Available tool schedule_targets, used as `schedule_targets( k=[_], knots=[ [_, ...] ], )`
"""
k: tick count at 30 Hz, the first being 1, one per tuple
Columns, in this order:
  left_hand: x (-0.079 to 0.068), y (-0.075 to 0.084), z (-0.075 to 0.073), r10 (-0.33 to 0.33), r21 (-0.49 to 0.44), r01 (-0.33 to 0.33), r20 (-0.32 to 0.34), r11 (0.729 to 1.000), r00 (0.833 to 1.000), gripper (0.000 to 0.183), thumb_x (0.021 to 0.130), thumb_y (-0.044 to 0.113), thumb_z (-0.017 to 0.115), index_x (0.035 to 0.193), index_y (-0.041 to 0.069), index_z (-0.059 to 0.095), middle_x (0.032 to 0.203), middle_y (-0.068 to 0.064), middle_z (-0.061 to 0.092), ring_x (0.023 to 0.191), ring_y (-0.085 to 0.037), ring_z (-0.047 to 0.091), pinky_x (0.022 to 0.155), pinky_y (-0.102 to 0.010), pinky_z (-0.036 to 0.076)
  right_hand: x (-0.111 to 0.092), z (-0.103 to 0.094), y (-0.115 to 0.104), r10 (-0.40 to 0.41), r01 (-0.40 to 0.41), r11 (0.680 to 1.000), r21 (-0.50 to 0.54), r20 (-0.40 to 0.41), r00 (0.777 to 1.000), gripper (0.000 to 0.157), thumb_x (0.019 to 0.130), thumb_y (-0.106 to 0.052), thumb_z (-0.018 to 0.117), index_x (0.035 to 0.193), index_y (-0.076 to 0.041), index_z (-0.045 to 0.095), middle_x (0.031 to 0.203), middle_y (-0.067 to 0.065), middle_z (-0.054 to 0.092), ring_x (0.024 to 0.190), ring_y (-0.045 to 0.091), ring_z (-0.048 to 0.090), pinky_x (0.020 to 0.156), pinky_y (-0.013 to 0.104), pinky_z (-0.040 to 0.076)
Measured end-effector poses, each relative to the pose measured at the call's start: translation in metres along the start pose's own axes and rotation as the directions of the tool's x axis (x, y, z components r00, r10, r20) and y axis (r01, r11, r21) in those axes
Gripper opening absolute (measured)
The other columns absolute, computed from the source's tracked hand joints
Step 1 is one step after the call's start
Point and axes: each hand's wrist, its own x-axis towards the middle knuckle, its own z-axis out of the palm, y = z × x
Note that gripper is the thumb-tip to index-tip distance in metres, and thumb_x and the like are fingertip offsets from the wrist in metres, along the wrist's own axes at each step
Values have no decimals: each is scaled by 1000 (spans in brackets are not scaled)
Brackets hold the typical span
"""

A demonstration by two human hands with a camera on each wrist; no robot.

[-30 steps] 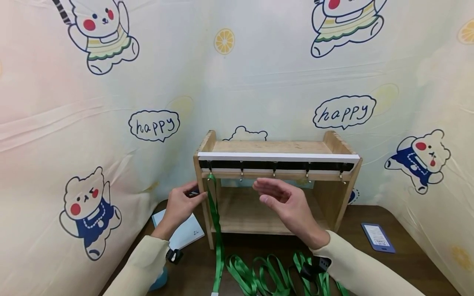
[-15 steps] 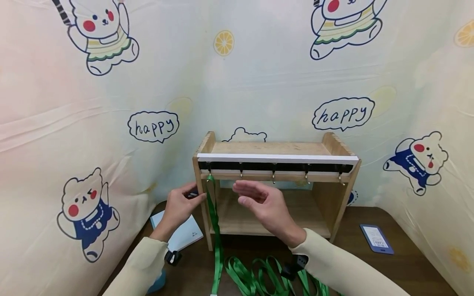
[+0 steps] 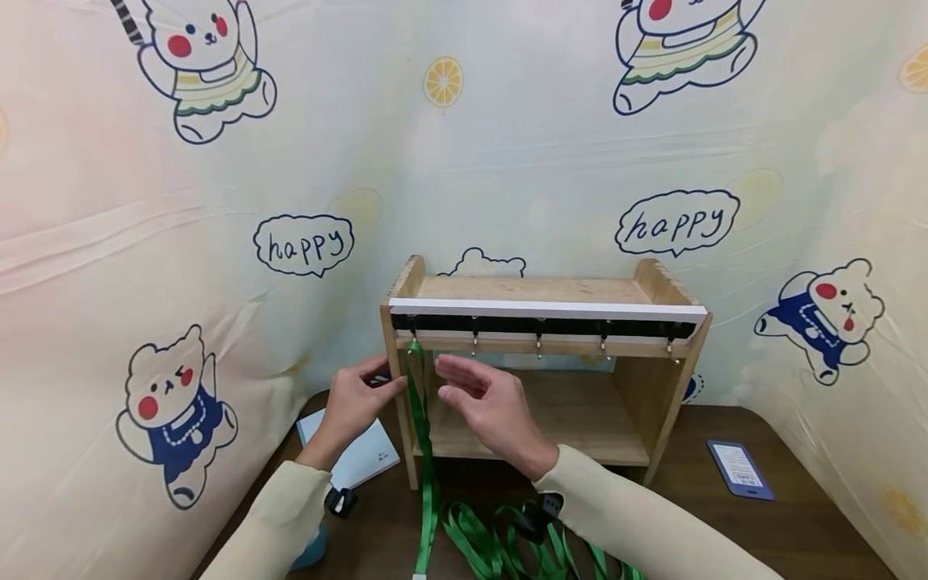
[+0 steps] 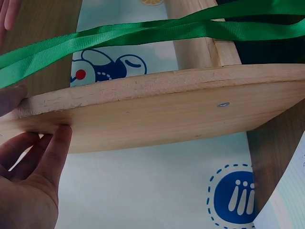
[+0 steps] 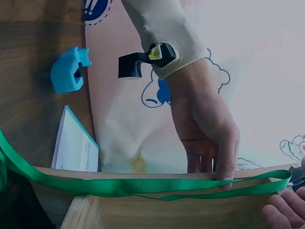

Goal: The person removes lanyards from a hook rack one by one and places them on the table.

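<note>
My left hand (image 3: 357, 403) grips the left side panel of a small wooden shelf (image 3: 536, 286), thumb on its front edge and fingers on the outer face. From the leftmost of several hooks (image 3: 539, 338) on the front rail hangs a green lanyard (image 3: 424, 451). It drops just inside that panel. My right hand (image 3: 493, 407) hovers before the shelf opening, right of the lanyard, fingers extended and holding nothing. In the right wrist view only its fingertips (image 5: 281, 212) show, close to the lanyard's hooked end but apart from it.
More green lanyards (image 3: 500, 540) lie in loops on the dark table (image 3: 652, 536) before the shelf. To the right lies a blue card holder (image 3: 739, 467). A pale blue booklet (image 3: 370, 455) and a blue object (image 5: 67, 71), resembling a tape dispenser, are on the left.
My right hand has moved left along the shelf front, towards the hanging lanyard. My left hand keeps its grip on the side panel.
</note>
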Motion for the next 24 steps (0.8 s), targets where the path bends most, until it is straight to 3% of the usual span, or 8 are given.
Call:
schedule_targets(
  k=[17, 24],
  knots=[
    [-1, 1, 0, 34, -14, -34, -13, 999, 999, 45, 91, 27, 77, 133, 14, 67, 122, -14, 73, 105, -30, 72, 86, -45, 63, 14, 18, 4, 30, -30, 999, -14, -14, 999, 43, 98, -23, 67, 141, -22, 59, 142, -4, 63, 129, 13, 63, 104, 30, 55],
    [0, 1, 0, 45, -17, -45, -22, 999, 999, 45, 90, 26, 78, 132, 14, 68, 121, -13, 74, 104, -29, 72, 85, -45, 63, 21, 24, 2, 75, -74, 997, 27, -22, 997, 42, 98, -23, 67, 140, -20, 61, 137, -1, 67, 124, 14, 65, 102, 31, 56]
  ],
)
